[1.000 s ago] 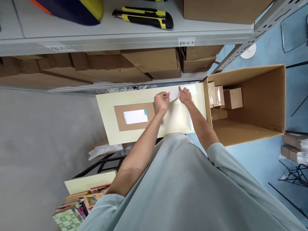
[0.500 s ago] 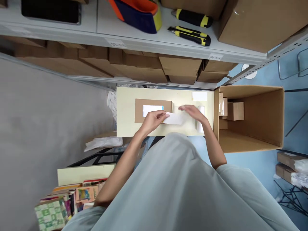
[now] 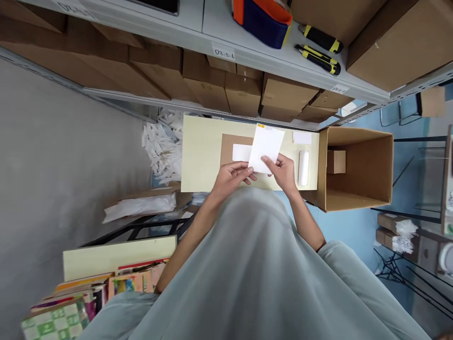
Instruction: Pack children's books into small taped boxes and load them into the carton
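Observation:
A white paper sheet with a small yellow-orange mark at its top corner is held up over the pale table. My right hand grips its lower right part, thumb on top and fingers beneath. At the lower left corner, my left hand pinches the sheet between thumb and fingers. Partly covered by the sheet, a brown cardboard box with a white label lies behind my left hand. To the right of my right hand are a white roll and a small white slip.
An open carton with a small box inside adjoins the table's right end. Above, a shelf holds boxes, two utility knives and a tape roll. Paper scraps lie left; books stand lower left.
My right hand has come left and taken hold of the sheet, which is now raised and turned upright. The camera view has shifted, with more scraps showing at the left.

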`<state>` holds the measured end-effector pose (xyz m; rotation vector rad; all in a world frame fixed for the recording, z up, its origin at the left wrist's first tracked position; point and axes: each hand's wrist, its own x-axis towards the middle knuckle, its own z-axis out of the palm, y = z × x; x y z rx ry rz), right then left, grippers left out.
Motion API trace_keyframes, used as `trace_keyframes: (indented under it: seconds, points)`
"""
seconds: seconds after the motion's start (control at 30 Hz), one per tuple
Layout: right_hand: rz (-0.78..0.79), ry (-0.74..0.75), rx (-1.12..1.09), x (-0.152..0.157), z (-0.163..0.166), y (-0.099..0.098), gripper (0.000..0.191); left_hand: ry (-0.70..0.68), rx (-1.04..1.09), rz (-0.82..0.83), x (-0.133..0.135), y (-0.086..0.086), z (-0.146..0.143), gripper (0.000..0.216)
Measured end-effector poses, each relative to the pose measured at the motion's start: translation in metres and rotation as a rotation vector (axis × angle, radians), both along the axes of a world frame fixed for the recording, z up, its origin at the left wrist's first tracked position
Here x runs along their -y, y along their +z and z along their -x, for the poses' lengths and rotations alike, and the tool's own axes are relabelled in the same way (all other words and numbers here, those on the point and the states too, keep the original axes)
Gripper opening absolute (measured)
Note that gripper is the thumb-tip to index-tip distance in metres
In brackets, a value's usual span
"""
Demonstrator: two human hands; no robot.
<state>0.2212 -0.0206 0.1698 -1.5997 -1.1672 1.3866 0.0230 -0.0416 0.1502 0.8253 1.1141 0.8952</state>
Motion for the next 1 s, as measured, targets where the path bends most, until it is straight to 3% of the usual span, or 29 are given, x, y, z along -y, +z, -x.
trace_keyframes:
  seconds: [0.2,0.43,0.63,0.73,0.8,1.0]
  points:
    - [-0.091,-0.048,0.06,0.007,0.043,0.024,0.066,0.032,-0.011,-0.075,0.013,0.012,0.045,0.046]
    - [-0.096,-0.108,0.036,0.022,0.074,0.024,0.061,0.0,-0.008,-0.123,0.012,0.015,0.078,0.038]
    - [-0.046,-0.069,0.08,0.026,0.081,0.01,0.064,-0.011,-0.004,-0.162,0.014,0.016,0.082,0.034]
    - [0.005,0.005,0.314,0.027,0.079,0.004,0.061,0.002,-0.022,-0.172,0.013,0.015,0.079,0.033]
    - [-0.045,0.033,0.441,0.03,0.076,0.006,0.058,-0.003,-0.041,-0.167,0.011,0.014,0.076,0.032]
    - [-0.154,0.139,0.153,0.04,0.068,0.027,0.049,-0.052,-0.104,-0.193,0.008,0.012,0.063,0.031]
